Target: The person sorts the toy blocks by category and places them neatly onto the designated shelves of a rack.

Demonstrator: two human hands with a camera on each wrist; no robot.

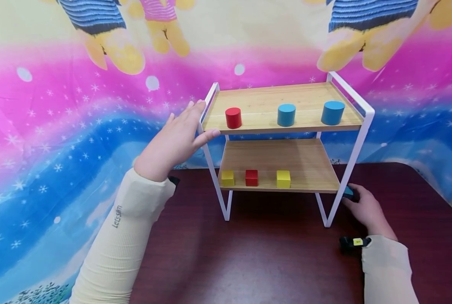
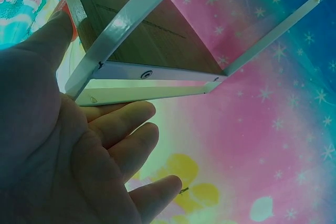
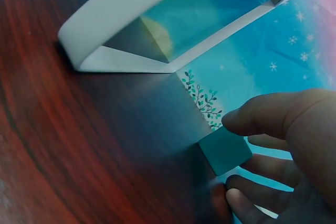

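My left hand (image 1: pixel 174 141) rests against the upper left corner of a two-tier wooden shelf (image 1: pixel 271 99) with a white frame. Its fingers are extended along the side, with the thumb at the front edge. At the shelf's lower right, my right hand (image 1: pixel 368 213) pinches a blue-green cube (image 3: pixel 226 151) between thumb and fingers, low over the table; whether the cube touches it I cannot tell. On the top tier stand a red cylinder (image 1: pixel 233 118) and two blue cylinders (image 1: pixel 286 115). The lower tier holds a yellow cube (image 1: pixel 227 178), a red cube (image 1: pixel 251 178) and another yellow cube (image 1: pixel 283 179).
The shelf stands on a dark reddish-brown table (image 1: pixel 249 261), its white right leg (image 1: pixel 344 185) just left of my right hand. Behind hangs a colourful printed cloth (image 1: pixel 96 97). A black strap device (image 1: pixel 349 243) is at my right wrist.
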